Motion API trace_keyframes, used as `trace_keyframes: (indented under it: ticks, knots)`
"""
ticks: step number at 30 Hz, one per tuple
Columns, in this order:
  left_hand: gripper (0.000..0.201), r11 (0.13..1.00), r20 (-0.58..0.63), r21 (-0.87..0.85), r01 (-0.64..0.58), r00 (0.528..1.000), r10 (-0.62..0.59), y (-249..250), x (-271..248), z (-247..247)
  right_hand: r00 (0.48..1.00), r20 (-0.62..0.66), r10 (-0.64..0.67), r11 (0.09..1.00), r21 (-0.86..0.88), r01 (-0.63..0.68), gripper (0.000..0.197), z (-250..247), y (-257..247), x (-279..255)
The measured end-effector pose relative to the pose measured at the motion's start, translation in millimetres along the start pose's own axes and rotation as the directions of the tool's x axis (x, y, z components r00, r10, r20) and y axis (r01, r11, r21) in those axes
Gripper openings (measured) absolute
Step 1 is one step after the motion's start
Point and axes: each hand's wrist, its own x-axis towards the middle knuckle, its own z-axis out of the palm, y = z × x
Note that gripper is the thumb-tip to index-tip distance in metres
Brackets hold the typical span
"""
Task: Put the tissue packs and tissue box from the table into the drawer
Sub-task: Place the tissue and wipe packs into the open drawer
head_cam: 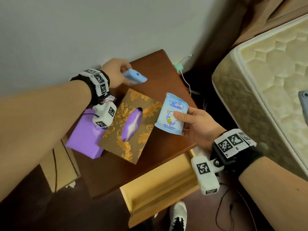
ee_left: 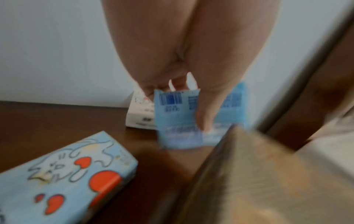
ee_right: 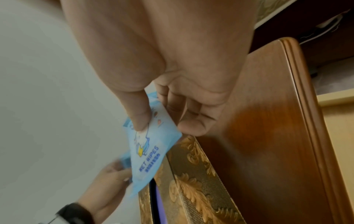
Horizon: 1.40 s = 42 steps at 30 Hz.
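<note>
Blue packs in both my hands, left hand (head_cam: 115,73) pinching a tissue pack (head_cam: 135,77) over the worktop's (head_cam: 166,144) far edge, right hand (head_cam: 198,125) gripping the wet wipes (head_cam: 168,120) near its right edge; I'd drop each flat into the open drawer (head_cam: 160,185), sparing room for the tissue box (head_cam: 133,124).

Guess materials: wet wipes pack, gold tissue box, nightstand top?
Wet wipes pack: thin printed plastic film, slightly glossy; crimped edges, and it flexes in the right hand. Tissue box: rigid, covered in embossed gold-patterned wrap, likely paper or vinyl. Nightstand top: reddish wood or veneer, glossy lacquer; it shows grain and glare.
</note>
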Motion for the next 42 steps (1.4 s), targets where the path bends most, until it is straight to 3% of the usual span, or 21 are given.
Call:
trace_keyframes:
  ticks: [2, 4, 6, 9, 13, 17, 20, 22, 25, 27, 29, 30, 32, 34, 38, 42]
  knots:
    - [0.03, 0.989, -0.156, -0.098, -0.111, 0.983, 0.095, 15, -20, -12, 1.0, -0.006, 0.004, 1.0, 0.026, -0.004, 0.021, 2, -3, -4]
    - [0.041, 0.972, -0.208, -0.158, -0.174, 0.968, 0.14, 32, -44, -16, 1.0, -0.026, 0.002, 0.999, 0.032, -0.001, 0.027, 5, -7, -8]
    - [0.05, 0.928, -0.142, -0.33, -0.172, 0.981, 0.131, 49, -73, -12, 0.999, -0.052, 0.005, 0.999, 0.039, -0.003, 0.03, 9, -10, -12]
    - [0.05, 0.824, 0.029, -0.564, -0.061, 0.995, 0.093, 67, -110, 5, 0.998, -0.056, 0.019, 0.998, 0.055, -0.016, 0.037, 16, -16, -20]
    - [0.048, 0.835, 0.178, -0.549, 0.015, 0.979, 0.099, 79, -144, 24, 1.0, -0.017, 0.015, 0.998, 0.053, -0.014, 0.042, 22, -19, -33]
    - [0.044, 0.84, 0.251, -0.54, 0.06, 0.964, 0.093, 85, -164, 37, 1.0, 0.016, 0.009, 0.997, 0.083, -0.01, 0.045, 17, -12, -45]
    - [0.047, 0.842, 0.237, -0.54, -0.003, 0.959, 0.155, 92, -175, 46, 0.996, 0.093, -0.009, 0.999, 0.034, 0.006, 0.038, 15, -5, -57]
    - [0.05, 0.889, 0.21, -0.453, -0.066, 0.962, 0.177, 101, -182, 51, 0.992, 0.122, -0.036, 0.999, -0.033, 0.04, 0.035, 12, 1, -65]
    - [0.056, 0.868, 0.183, -0.496, 0.03, 0.981, 0.071, 113, -194, 49, 0.989, 0.127, -0.073, 0.995, -0.06, 0.081, 0.032, 5, 5, -72]
    - [0.05, 0.705, 0.133, -0.694, 0.142, 0.989, -0.068, 114, -200, 51, 0.988, 0.128, -0.091, 0.992, -0.073, 0.101, 0.025, -1, 5, -79]
    - [0.043, 0.497, 0.172, -0.839, 0.222, 0.974, -0.146, 113, -208, 56, 0.983, 0.151, -0.108, 0.983, -0.131, 0.128, 0.026, -7, 6, -85]
    - [0.047, 0.47, 0.204, -0.848, 0.246, 0.969, -0.138, 114, -214, 60, 0.978, 0.176, -0.112, 0.973, -0.179, 0.144, 0.027, -9, 8, -89]
    - [0.045, 0.552, 0.237, -0.794, 0.255, 0.966, -0.105, 114, -224, 70, 0.966, 0.239, -0.099, 0.944, -0.285, 0.167, 0.029, -11, 14, -96]
    - [0.027, 0.625, 0.219, -0.744, 0.235, 0.97, -0.104, 114, -238, 80, 0.961, 0.268, -0.076, 0.926, -0.338, 0.168, 0.033, -11, 24, -103]
    - [0.024, 0.562, 0.201, -0.778, 0.281, 0.959, -0.201, 103, -271, 101, 0.975, 0.215, -0.061, 0.92, -0.367, 0.139, 0.03, -6, 52, -118]
    - [0.028, 0.502, 0.287, -0.768, 0.398, 0.914, -0.285, 79, -311, 134, 0.974, 0.211, 0.086, 0.888, -0.459, 0.021, 0.036, -2, 99, -124]
